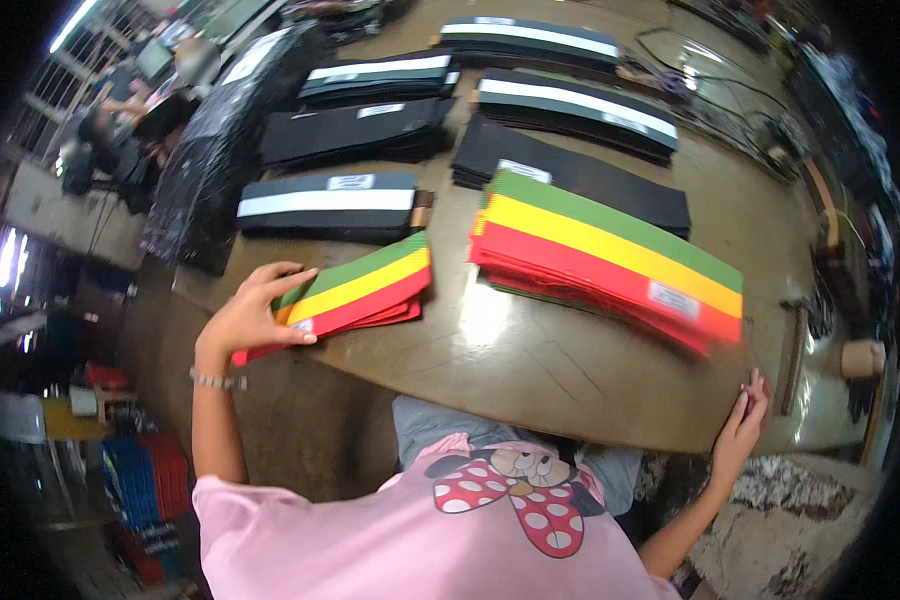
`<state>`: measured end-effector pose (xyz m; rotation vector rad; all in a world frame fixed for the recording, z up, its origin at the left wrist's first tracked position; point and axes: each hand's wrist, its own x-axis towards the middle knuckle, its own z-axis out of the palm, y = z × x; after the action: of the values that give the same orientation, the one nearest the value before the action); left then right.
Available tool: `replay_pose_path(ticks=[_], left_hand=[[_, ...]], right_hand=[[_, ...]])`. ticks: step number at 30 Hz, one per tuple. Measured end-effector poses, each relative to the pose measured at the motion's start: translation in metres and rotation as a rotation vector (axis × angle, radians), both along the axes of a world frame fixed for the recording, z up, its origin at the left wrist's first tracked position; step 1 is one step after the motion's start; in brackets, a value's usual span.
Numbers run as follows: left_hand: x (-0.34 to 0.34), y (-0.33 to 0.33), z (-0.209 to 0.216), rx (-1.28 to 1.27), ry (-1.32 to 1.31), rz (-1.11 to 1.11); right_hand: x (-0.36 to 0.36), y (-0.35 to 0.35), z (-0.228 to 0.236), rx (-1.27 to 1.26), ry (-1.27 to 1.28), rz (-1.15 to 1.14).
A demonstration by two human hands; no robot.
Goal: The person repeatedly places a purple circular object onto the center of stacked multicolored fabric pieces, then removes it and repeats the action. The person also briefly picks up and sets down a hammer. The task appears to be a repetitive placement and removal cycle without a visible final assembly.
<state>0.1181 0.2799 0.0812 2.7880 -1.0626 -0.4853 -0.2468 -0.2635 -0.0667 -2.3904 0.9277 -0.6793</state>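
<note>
My left hand (255,312) grips the left end of a smaller stack of green, yellow and red striped fabric pieces (365,282), with fingers on its far side and thumb on its near side. This stack lies slanted at the table's front left edge. To its right, a thicker stack of the same striped pieces (610,262) carries a white label; its right end is blurred. My right hand (742,420) is at the front right edge of the table, below that stack and apart from it. Its fingers are curled together, and a small dark spot shows between them, too small to name.
Several stacks of black and grey-white striped fabric (328,203) lie in two columns across the brown table (530,385). A black plastic-wrapped bundle (232,130) stands along the left side. Cables (715,75) and a tan roll (862,358) are at the right. People sit far left.
</note>
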Motion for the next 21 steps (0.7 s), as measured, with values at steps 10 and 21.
replay_pose_path(ticks=[10,21], left_hand=[[-0.067,-0.200,-0.041,-0.866,-0.288,-0.126],[-0.077,-0.249,-0.065,-0.901,-0.504,-0.332]], right_hand=[[0.125,0.063,0.076,-0.040,-0.577,0.020],[0.209,0.118,0.110,0.139,-0.272,0.725]])
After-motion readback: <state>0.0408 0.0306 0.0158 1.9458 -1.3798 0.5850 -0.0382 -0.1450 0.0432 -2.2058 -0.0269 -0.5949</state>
